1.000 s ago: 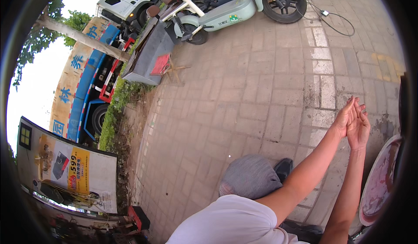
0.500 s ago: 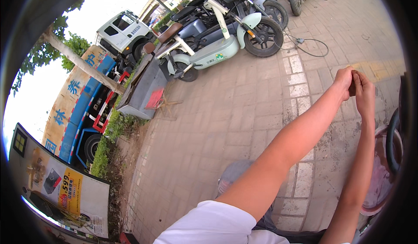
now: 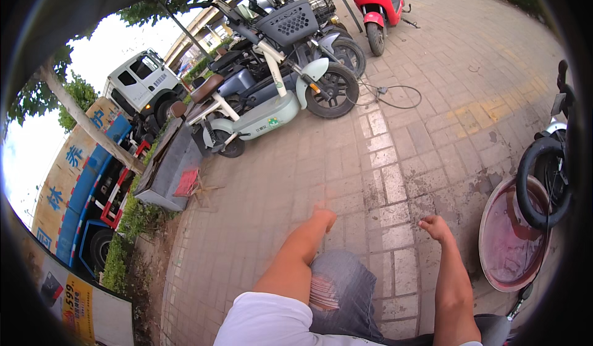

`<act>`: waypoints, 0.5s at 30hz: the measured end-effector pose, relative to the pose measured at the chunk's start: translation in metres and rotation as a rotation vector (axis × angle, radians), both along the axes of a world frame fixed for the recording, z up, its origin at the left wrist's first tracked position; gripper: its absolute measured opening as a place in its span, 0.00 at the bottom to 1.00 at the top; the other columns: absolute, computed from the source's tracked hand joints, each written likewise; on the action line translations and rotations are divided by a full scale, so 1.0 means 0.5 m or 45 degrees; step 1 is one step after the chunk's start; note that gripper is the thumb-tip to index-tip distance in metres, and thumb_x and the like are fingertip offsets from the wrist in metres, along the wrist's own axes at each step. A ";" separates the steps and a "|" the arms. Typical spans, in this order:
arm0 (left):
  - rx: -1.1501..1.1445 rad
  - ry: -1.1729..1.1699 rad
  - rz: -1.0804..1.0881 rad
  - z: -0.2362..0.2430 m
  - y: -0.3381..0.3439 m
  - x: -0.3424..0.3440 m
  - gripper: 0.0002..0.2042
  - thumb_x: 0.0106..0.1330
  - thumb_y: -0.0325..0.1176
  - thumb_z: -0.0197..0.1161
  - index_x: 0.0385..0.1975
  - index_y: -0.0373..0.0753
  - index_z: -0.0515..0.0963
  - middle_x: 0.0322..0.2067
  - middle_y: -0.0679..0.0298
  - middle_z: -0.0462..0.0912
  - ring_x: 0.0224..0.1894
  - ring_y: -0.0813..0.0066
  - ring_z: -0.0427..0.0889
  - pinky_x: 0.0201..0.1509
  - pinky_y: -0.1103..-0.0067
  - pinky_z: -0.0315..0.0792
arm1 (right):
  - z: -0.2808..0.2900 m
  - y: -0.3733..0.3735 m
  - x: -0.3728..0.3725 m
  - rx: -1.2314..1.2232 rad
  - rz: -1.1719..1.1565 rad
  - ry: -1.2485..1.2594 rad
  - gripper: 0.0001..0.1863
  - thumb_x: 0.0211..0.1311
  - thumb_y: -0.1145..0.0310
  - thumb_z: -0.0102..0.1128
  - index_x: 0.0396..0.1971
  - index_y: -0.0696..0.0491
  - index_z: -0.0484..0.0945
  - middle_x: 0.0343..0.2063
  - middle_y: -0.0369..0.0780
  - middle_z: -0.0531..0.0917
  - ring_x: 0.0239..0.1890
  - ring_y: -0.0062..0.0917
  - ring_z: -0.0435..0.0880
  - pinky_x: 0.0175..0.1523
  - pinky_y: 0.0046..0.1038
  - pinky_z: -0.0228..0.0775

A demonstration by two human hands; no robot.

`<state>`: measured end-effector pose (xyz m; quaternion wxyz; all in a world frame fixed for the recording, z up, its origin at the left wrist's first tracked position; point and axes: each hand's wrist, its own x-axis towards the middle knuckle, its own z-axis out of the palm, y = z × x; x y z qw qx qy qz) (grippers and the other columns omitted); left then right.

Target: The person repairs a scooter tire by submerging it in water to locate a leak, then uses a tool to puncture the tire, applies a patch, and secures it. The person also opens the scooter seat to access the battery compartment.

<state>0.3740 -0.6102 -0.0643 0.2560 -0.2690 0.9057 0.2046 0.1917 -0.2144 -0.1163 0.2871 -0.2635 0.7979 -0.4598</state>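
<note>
- Basin (image 3: 487, 242), the landmark: pinkish, with reddish liquid inside, on the paving to the person's right; in this view its longer axis runs roughly toward and away from the person.
- Black ring (image 3: 525, 187): hangs over the basin's far right part and hides some of its rim; whether it touches the liquid I cannot tell.
- Right hand (image 3: 436, 227): the nearer one, left of the basin and apart from it; fingers curled together, nothing visible in them. From these fingers the basin lies rightward and slightly closer to the body.
- Left hand (image 3: 324, 218): farther left of the basin, beyond the pale paver strip (image 3: 395, 241); blurred, so I cannot tell how its fingers stand.
</note>
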 end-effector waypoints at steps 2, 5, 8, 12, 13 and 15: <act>-0.189 0.048 -0.090 -0.029 -0.035 0.085 0.19 0.68 0.39 0.60 0.56 0.42 0.76 0.52 0.50 0.80 0.57 0.59 0.78 0.59 0.62 0.72 | -0.015 -0.033 0.033 0.002 -0.128 0.322 0.11 0.65 0.68 0.61 0.38 0.60 0.84 0.30 0.48 0.86 0.33 0.30 0.87 0.42 0.36 0.80; 0.224 0.293 0.499 0.086 -0.040 0.036 0.12 0.69 0.35 0.54 0.46 0.39 0.79 0.35 0.53 0.86 0.36 0.62 0.87 0.46 0.65 0.77 | 0.180 -0.048 -0.027 -0.318 -0.433 -0.099 0.16 0.72 0.65 0.53 0.25 0.60 0.73 0.12 0.39 0.76 0.10 0.19 0.74 0.15 0.27 0.63; -0.153 0.979 0.349 0.331 -0.081 -0.051 0.14 0.71 0.42 0.53 0.34 0.38 0.80 0.14 0.64 0.77 0.19 0.73 0.79 0.25 0.72 0.72 | 0.436 -0.025 -0.122 -0.802 -0.551 -0.064 0.25 0.73 0.48 0.51 0.21 0.52 0.69 0.07 0.30 0.66 0.07 0.14 0.61 0.12 0.21 0.50; 0.521 1.484 0.539 0.703 -0.028 -0.011 0.31 0.73 0.65 0.39 0.20 0.42 0.67 0.09 0.70 0.64 0.09 0.83 0.60 0.14 0.84 0.52 | 0.743 0.068 -0.080 -1.762 0.000 -0.086 0.30 0.76 0.43 0.39 0.15 0.46 0.62 0.07 0.30 0.61 0.09 0.16 0.58 0.22 0.20 0.56; 0.661 1.560 0.448 0.739 -0.020 0.022 0.35 0.72 0.67 0.30 0.20 0.41 0.67 0.11 0.67 0.66 0.13 0.79 0.64 0.20 0.82 0.61 | 0.774 0.083 -0.057 -1.868 0.202 0.030 0.30 0.76 0.43 0.38 0.15 0.46 0.62 0.09 0.31 0.64 0.12 0.16 0.61 0.27 0.22 0.58; 1.121 1.656 0.064 0.717 0.008 0.060 0.38 0.75 0.64 0.27 0.26 0.37 0.76 0.23 0.57 0.81 0.28 0.66 0.80 0.44 0.68 0.73 | 0.743 0.100 -0.016 -2.059 0.545 0.052 0.29 0.76 0.43 0.38 0.17 0.47 0.68 0.17 0.34 0.75 0.23 0.21 0.74 0.40 0.32 0.67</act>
